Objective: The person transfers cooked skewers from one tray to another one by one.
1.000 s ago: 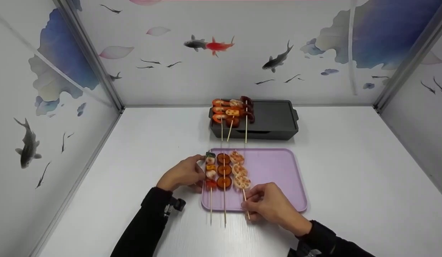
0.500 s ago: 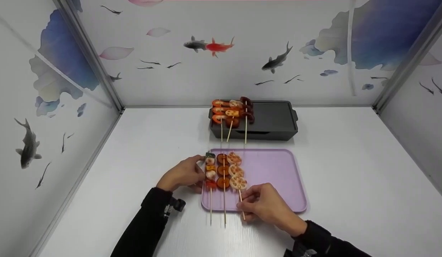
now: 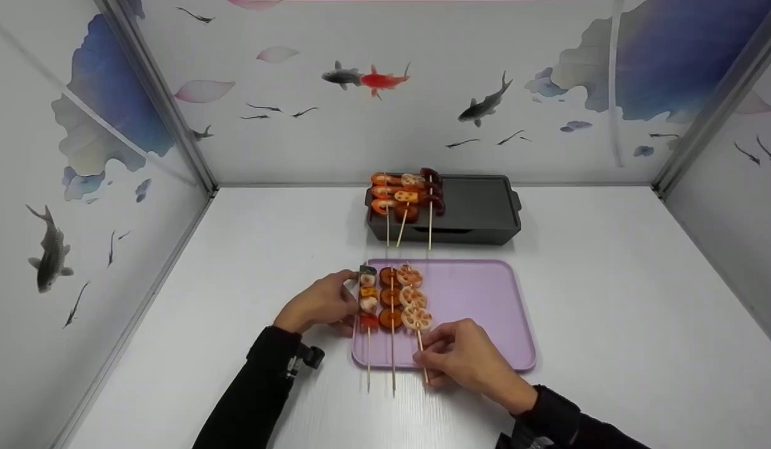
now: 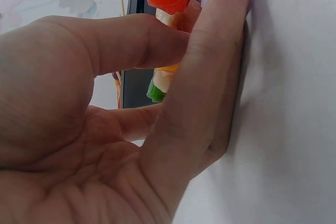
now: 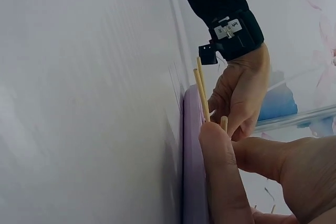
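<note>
My right hand [image 3: 463, 355] pinches the bare stick of a lotus root skewer [image 3: 414, 305], whose slices lie on the lilac tray [image 3: 472, 305]. At the tray's left rim, my left hand [image 3: 320, 302] holds the edge, its thumb close beside a mixed skewer [image 3: 368, 296] with green, white, yellow and red pieces. Between those two skewers lies one with round brown slices [image 3: 391, 298]. Several stick ends jut past the tray's near edge. In the left wrist view, fingers [image 4: 205, 56] cover part of the mixed skewer; the right wrist view shows stick ends [image 5: 201, 90] beside my fingertips.
Behind the tray stands a dark grey grill box [image 3: 472, 206]. On its left half lie several skewers, with orange shrimp [image 3: 384, 192], mixed pieces and dark brown pieces, their sticks hanging over the front. Printed panels [image 3: 273, 137] wall in the white table [image 3: 285, 231].
My right hand has shifted slightly left with the lotus root skewer, bringing it against the brown-slice skewer; over the last half second it stays there. My left hand has not visibly moved.
</note>
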Motion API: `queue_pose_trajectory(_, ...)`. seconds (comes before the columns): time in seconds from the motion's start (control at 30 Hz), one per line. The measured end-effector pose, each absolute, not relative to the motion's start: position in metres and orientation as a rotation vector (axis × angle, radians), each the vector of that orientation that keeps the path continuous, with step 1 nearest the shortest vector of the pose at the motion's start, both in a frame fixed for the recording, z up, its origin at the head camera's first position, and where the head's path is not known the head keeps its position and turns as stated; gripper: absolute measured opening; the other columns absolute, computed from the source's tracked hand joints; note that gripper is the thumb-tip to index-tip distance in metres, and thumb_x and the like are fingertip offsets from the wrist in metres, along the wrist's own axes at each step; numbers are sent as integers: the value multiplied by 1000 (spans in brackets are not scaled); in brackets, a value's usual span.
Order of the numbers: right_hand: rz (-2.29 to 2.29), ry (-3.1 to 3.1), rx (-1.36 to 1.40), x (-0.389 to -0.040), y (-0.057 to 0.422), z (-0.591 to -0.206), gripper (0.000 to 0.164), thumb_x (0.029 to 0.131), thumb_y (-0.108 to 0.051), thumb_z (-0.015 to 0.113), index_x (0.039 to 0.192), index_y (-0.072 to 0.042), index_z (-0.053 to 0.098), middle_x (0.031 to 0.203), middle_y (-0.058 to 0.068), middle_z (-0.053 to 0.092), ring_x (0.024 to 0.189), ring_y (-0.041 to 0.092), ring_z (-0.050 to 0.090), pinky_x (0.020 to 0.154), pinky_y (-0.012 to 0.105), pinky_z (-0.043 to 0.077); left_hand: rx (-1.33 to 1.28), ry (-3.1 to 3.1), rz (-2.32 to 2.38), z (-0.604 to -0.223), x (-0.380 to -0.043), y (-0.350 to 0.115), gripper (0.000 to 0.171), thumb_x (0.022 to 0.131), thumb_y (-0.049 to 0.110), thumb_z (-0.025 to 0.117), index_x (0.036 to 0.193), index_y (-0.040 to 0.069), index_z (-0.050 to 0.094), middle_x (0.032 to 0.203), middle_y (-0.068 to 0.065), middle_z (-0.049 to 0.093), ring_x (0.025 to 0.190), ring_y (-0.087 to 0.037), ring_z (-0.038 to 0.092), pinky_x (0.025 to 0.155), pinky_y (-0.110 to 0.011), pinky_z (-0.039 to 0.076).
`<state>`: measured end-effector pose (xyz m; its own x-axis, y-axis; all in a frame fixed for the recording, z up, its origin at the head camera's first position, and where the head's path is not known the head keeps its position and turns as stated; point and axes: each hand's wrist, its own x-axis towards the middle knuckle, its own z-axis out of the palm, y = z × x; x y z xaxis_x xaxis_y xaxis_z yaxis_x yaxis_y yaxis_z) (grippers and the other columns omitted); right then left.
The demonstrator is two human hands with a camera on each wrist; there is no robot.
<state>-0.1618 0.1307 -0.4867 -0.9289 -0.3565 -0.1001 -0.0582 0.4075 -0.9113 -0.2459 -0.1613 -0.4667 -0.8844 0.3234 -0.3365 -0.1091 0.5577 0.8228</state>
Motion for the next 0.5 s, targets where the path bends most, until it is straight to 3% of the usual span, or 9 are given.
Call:
queue_pose_trajectory(0.13,-1543,2348,-395,-162,132,-484,24,85,-26,84,96,-7,76,81,5,74,65,22,72,57,33,60,162,2331,1289,-467,-246,-161,70,91,8,64,155,11,37,104,-12,66,79,-26,73,64,-39,61)
queue_pose_trajectory(0.5,-1561,2319,-398,-163,135,-481,21,90,-25,79,100,-7,77,83,6,74,61,26,72,55,38,60,181,2356,1272,-469,-248,-162,68,92,11,66,155,11,38,100,-11,66,77,-26,72,64,-39,61)
